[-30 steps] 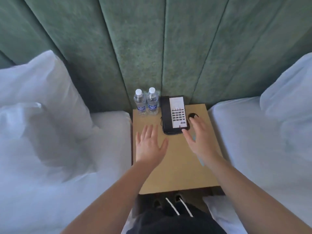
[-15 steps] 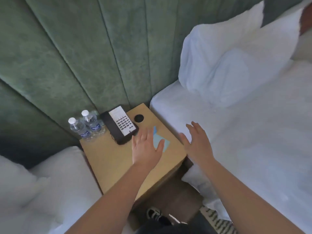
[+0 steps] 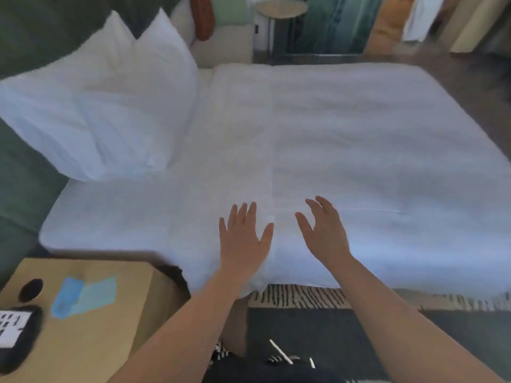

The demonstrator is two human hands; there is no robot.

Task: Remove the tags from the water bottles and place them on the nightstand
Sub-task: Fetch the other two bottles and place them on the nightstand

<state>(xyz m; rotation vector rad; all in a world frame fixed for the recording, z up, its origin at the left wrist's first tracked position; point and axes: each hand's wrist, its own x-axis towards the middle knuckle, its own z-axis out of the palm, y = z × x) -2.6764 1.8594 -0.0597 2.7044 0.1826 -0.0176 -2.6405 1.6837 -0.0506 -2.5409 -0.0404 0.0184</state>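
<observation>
— Where are your hands at this moment?

— Both hang over the white bed [image 3: 359,139], holding nothing. My left hand [image 3: 243,241] has its fingers [image 3: 242,217] straight and spread, palm down; my right hand [image 3: 325,230] is also empty, its fingers loosely apart and a little bent.

— And the tags?

— Two blue tags [image 3: 84,298] lie flat on the table [image 3: 91,341], one partly over the other, just beside a round black thing [image 3: 31,290] and near the telephone [image 3: 15,335] at the frame edge. The water bottles I cannot see in this view.

— So which step is it?

— I judge the placing step is finished — the tags rest on the nightstand and no hand touches them. If any bottle keeps a tag, the next move calls for turning back to the table, finding the bottles and pinching the tag at the neck; from here I cannot tell.
</observation>
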